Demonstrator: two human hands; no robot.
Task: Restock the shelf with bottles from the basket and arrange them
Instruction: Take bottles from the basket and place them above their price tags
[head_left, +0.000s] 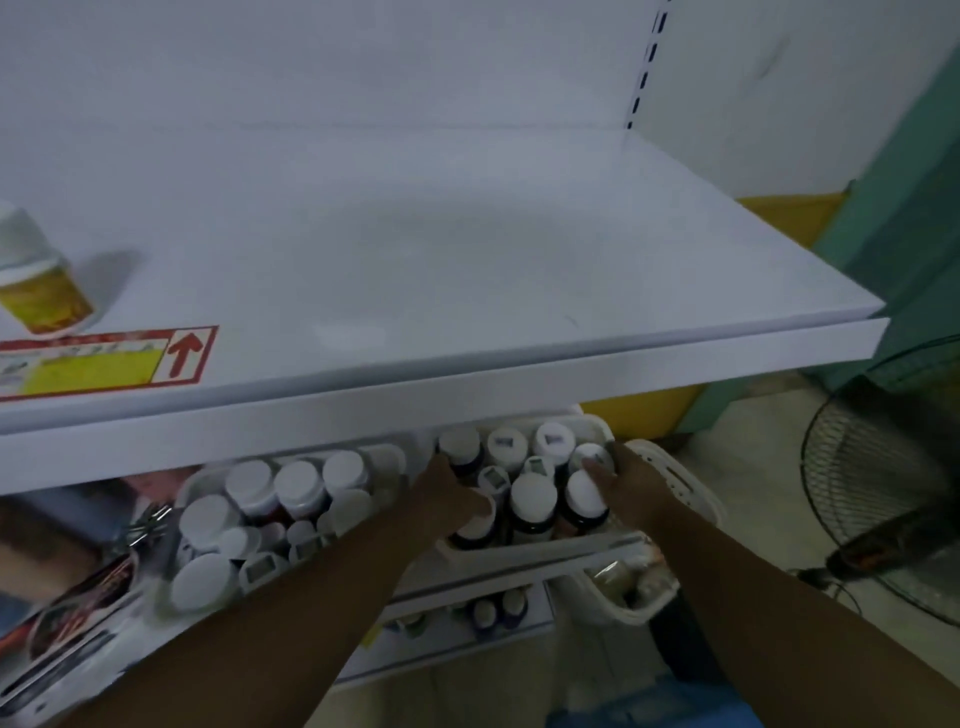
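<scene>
Below the white shelf (467, 249) stands a white basket (670, 478) full of dark bottles with white caps. My left hand (447, 493) reaches into it and closes around a dark white-capped bottle (475, 527) at the basket's near left. My right hand (623, 483) is in the basket's right side, fingers wrapped on another white-capped bottle (584, 496). A yellow-labelled bottle (39, 280) with a white cap stands alone at the shelf's far left. A second white basket (384, 457) of capped bottles sits to the left of the first.
A red-bordered label with an arrow (104, 364) is stuck on the shelf's front left. More small bottles (498, 610) stand on a lower shelf. A floor fan (878, 499) stands at the right. Packaged goods (67, 597) lie at the lower left.
</scene>
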